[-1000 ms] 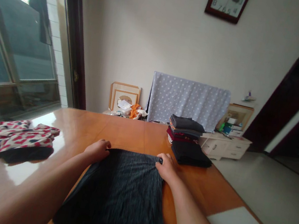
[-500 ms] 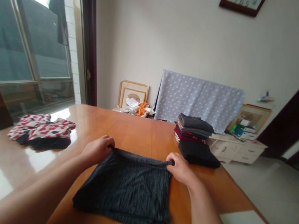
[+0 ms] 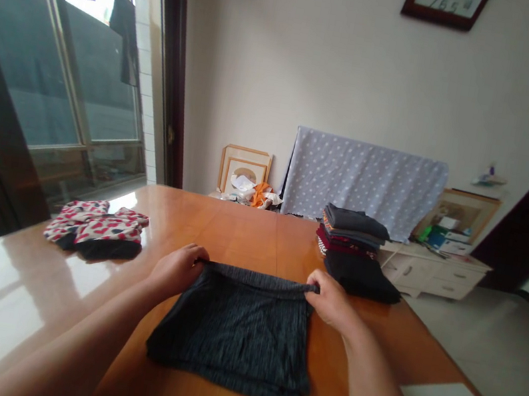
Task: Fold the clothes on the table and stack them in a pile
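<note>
A dark grey-green folded garment point(image 3: 236, 335) lies on the wooden table in front of me; its exact kind I cannot tell. At its far left corner my left hand point(image 3: 180, 270) is closed on the edge. My right hand point(image 3: 329, 298) pinches the far right corner. Between the two hands the far edge is drawn straight, with a narrow strip turned over. The near side shows several stacked layers lying on the table.
Patterned red, white and black clothing point(image 3: 99, 231) lies at the table's left. A stack of folded clothes point(image 3: 355, 230) stands at the far right, a black folded garment point(image 3: 363, 277) before it. Behind the table are a dotted cloth point(image 3: 363, 181) and a white cabinet point(image 3: 434, 274).
The whole view has shifted slightly, so things sit further right. Both hands keep their hold on the garment's far corners; its folded shape looks nearly the same.
</note>
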Available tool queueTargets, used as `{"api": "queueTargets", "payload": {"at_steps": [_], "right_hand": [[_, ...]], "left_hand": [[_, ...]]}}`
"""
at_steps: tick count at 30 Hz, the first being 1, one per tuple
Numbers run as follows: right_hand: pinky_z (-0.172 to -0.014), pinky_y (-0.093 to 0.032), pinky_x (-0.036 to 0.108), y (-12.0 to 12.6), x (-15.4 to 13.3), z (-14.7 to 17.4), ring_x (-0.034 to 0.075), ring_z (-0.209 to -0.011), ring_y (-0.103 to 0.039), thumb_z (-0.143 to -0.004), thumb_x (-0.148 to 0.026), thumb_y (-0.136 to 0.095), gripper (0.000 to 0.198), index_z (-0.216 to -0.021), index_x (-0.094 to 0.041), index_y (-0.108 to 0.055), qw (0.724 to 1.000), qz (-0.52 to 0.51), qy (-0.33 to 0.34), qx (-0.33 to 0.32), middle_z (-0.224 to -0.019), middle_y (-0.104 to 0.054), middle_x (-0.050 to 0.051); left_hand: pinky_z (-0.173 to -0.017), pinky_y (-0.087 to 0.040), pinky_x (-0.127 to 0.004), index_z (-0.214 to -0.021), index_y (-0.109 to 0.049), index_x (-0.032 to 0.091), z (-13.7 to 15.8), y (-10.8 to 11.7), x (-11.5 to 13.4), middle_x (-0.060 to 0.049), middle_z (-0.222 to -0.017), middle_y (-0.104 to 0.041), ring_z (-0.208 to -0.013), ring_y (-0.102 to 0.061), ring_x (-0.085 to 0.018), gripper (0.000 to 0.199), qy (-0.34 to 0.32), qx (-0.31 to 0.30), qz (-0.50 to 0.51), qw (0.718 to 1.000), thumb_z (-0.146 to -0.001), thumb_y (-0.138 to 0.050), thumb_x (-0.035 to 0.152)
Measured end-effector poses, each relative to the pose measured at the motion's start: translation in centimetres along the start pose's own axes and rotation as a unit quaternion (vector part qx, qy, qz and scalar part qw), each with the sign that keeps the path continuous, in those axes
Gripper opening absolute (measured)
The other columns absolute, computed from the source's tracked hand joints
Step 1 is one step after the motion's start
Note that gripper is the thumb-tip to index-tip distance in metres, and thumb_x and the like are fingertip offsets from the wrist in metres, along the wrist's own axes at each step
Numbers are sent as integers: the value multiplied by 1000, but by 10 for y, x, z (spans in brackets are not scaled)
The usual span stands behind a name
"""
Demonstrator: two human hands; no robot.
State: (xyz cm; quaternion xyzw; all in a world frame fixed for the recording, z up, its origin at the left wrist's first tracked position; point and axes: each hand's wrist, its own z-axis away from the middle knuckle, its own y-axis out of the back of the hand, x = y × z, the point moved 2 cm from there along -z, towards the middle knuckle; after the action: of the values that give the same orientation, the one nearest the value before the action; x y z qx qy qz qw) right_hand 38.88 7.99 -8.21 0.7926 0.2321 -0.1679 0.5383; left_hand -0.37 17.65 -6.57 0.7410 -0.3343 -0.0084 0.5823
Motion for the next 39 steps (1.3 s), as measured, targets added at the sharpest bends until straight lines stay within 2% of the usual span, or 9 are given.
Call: {"api": "queueTargets", "payload": {"at_steps": [10,13,15,19,22,28,32,35,39], "right_hand": [[-70,-40,24,4,-1,15,16,-81,-55,-70,-18,-66,14,-81,-22,-59,982,-37,15,-182,-85,-61,-1],[-63,-40,24,5,-5,18,16,-75,-55,-76,-37,-72,20,-82,-21,-62,969,-100,-17,-227,-81,-62,-1],[-63,-41,24,6,-5,17,16,-72,-55,-82,-50,-67,30,-81,-20,-62,969,-118,-39,-214,-77,-63,0],[-70,-44,28,6,8,9,18,-78,-59,-86,-55,-60,36,-82,-19,-63,989,-74,-82,-95,-81,-66,3],[-78,-46,30,-3,22,6,21,-90,-62,-80,-51,-68,35,-95,-20,-64,992,-62,-95,-60,-99,-68,7],[-86,-46,32,-17,29,10,24,-100,-62,-74,-41,-76,36,-102,-20,-66,986,-37,-62,-150,-108,-68,8],[-80,-46,31,-16,32,8,23,-96,-63,-82,-52,-68,40,-103,-18,-66,985,-46,-85,-145,-104,-69,9],[-74,-45,30,-18,37,6,21,-85,-63,-87,-53,-59,37,-96,-18,-67,981,-46,-100,-160,-93,-70,7],[-70,-43,28,-21,39,7,20,-81,-61,-86,-47,-61,31,-91,-18,-67,976,-59,-106,-182,-89,-70,5]], "left_hand": [[-76,-45,-28,-90,-70,26,20,-11,-10,-2,-94,-69,-86,-64,-21,24,-12,-98,2,995,-72,-57,18],[-76,-45,-30,-89,-72,26,20,-5,-4,-4,-95,-68,-85,-63,-22,16,-17,-136,-8,991,-77,-64,33],[-77,-45,-32,-89,-73,26,21,3,5,-5,-94,-69,-87,-63,-24,25,-10,-146,-30,989,-81,-63,47],[-81,-42,-36,-85,-72,25,24,15,30,-7,-95,-69,-95,-61,-27,33,-2,-105,-92,990,-88,-54,52],[-76,-42,-33,-82,-69,23,29,11,43,-7,-92,-68,-90,-62,-25,26,-12,-104,-88,991,-89,-53,43],[-67,-43,-28,-83,-65,22,32,-11,22,-3,-84,-67,-75,-63,-19,20,18,-66,52,996,-86,-52,36],[-72,-48,-30,-99,-65,20,33,-8,-15,-3,-86,-70,-79,-66,-20,26,141,101,168,970,-87,-48,37],[-71,-48,-30,-103,-65,20,37,-3,-35,-4,-89,-71,-81,-66,-20,29,202,183,163,948,-86,-49,36],[-71,-47,-29,-97,-66,20,40,-5,-28,-3,-88,-71,-81,-65,-19,24,154,159,146,964,-86,-52,36]]}}
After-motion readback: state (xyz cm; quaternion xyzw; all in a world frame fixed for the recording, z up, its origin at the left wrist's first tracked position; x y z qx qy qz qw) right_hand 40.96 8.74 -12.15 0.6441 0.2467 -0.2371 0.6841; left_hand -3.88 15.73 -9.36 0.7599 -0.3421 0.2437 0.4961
